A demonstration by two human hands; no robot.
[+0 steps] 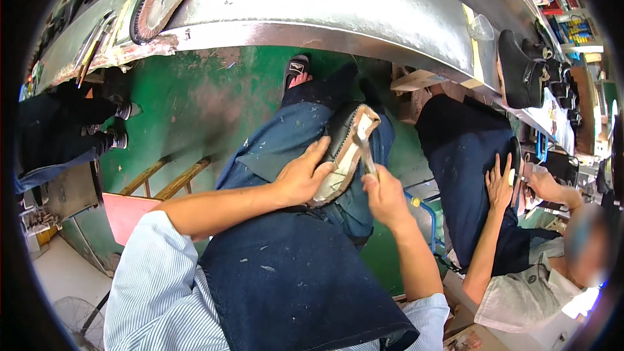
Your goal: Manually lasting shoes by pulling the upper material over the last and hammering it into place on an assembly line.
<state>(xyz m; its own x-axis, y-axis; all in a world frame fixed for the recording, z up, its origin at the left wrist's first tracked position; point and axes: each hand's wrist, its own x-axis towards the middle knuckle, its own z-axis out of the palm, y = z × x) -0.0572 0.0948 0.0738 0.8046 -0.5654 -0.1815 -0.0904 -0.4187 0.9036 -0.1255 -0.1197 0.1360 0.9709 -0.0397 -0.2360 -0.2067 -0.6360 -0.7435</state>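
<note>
Across my lap lies a dark leather shoe point(337, 177), its pale underside turned up, with a ridged seam along the edge. My left hand point(303, 172) is wrapped over its near left side, fingers on the dark leather and thumb at the sole edge. In my right hand point(389, 200) is a hammer point(365, 145), its handle closed in the fist. The metal head is over the far end of the underside; whether it touches is hard to tell. A dark blue apron point(286, 279) covers my lap below the shoe.
A metal-topped workbench point(292, 0) runs across the far side, bearing another unfinished shoe point(162, 0) and thin tools point(94, 45). Black boots point(520, 71) stand at its right end. A co-worker point(520, 273) sits close on my right. A pink-topped stool point(133, 214) is at my left.
</note>
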